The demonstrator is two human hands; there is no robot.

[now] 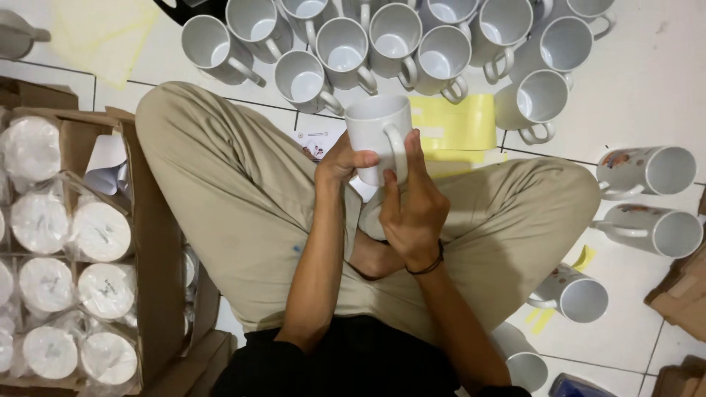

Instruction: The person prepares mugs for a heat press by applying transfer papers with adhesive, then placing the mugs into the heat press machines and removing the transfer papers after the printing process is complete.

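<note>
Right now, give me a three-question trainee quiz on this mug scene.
1. True or false: both hands, left hand and right hand, hold the white mug.
2. Where do the printed mugs lie? A) in the cardboard box B) on the floor at the person's right C) on the lap
3. Fill in: the cardboard box at the person's left holds mugs wrapped in clear ____.

Key: 1 true; 2 B; 3 plastic.
</note>
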